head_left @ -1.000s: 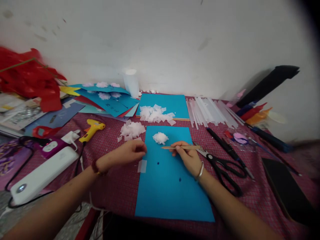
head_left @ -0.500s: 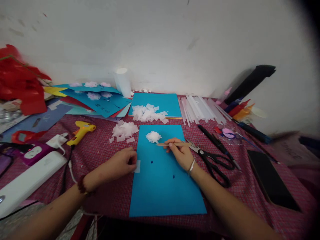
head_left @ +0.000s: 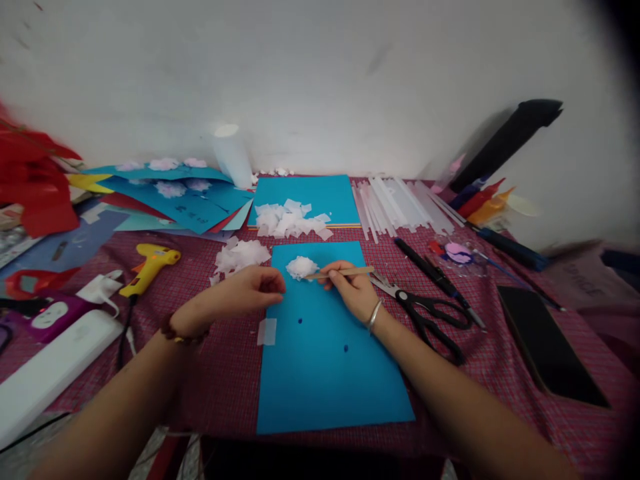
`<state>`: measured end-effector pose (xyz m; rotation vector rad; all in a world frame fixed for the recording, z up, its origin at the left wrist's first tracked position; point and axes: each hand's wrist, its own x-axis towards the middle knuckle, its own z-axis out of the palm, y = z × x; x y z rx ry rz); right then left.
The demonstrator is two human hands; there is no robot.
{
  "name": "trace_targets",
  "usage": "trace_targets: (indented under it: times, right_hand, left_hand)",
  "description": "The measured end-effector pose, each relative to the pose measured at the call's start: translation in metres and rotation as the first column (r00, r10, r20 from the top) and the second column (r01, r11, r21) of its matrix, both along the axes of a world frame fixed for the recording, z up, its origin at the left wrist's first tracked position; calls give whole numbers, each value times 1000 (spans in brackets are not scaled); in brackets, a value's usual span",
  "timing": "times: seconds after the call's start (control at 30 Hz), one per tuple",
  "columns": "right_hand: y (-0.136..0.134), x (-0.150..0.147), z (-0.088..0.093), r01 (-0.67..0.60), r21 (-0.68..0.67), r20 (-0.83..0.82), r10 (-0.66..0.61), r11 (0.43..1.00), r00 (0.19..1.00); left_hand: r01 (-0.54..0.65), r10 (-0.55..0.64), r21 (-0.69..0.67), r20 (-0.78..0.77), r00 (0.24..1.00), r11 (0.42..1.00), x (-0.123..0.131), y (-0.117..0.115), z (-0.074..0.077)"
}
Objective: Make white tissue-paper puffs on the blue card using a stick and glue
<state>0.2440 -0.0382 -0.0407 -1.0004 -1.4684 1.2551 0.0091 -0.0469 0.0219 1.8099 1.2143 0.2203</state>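
A blue sheet of paper (head_left: 305, 373) lies in front of me with a fluffy white paper flower (head_left: 302, 267) near its top. My right hand (head_left: 347, 287) pinches a thin wooden stick (head_left: 361, 271), whose left tip touches the lower right edge of the flower. Left of the flower, my left hand (head_left: 257, 288) hovers over the sheet's left edge. Its fingers are loosely curled with a gap to the thumb, and I see nothing in them. A small white tissue square (head_left: 267, 331) overlaps that edge below it. Two dark blue dots mark the sheet.
Piles of white tissue squares (head_left: 290, 220) lie at the back and left. Black-handled scissors (head_left: 425, 310), a black pen-like tool (head_left: 425, 270) and a phone (head_left: 547, 343) are on the right. A yellow glue gun (head_left: 150, 268) and white power strip (head_left: 55, 373) are left. Translucent glue sticks (head_left: 395, 205) lie behind.
My left hand has moved up and right, away from the tissue square, and its fingers have loosened. The stick's tip has come up against the flower. The view has shifted slightly.
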Motion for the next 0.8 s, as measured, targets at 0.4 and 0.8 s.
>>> trace_targets:
  times: [0.4, 0.8]
  right_hand:
    - [3, -1, -1, -13, -42, -13, 13, 999, 1000]
    - [5, -3, 5, -18, 20, 7, 18, 1000, 1000]
  left_hand:
    - [220, -185, 175, -196, 963, 960, -11, -32, -10]
    - [-37, 63, 122, -216, 974, 992, -15, -38, -22]
